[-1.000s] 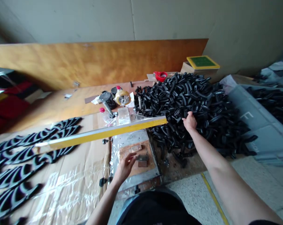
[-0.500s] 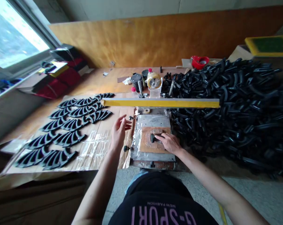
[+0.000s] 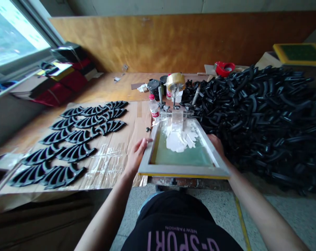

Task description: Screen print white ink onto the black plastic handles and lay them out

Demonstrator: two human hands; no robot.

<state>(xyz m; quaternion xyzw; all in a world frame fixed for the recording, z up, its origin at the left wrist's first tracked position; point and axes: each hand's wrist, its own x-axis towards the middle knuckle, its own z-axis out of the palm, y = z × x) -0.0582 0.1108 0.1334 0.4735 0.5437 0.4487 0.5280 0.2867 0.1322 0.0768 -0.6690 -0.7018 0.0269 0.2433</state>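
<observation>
A screen printing frame (image 3: 184, 171) lies lowered over the small printing base, its green mesh (image 3: 182, 158) smeared with white ink (image 3: 177, 141) toward the back. My left hand (image 3: 137, 153) is closed on the frame's left side, thumb at the rim. On the opposite side my right hand (image 3: 217, 144) grips the right rim, its fingers partly hidden behind it. A clear squeegee blade (image 3: 177, 120) stands in the ink at the far end, with a roll of tape (image 3: 175, 81) above it. The board and the small black piece on it are hidden beneath the frame.
Rows of black fan-shaped parts (image 3: 76, 153) lie on cardboard (image 3: 108, 164) to the left. A large heap of black plastic parts (image 3: 265, 129) covers the right side. Behind the frame stand a red-capped bottle (image 3: 154, 107), a dark pot (image 3: 153, 89) and a red tape dispenser (image 3: 225, 69).
The raised frame has swung down flat over the base. My right hand has left the small black piece and moved to the frame's right rim; my left hand has taken the left rim.
</observation>
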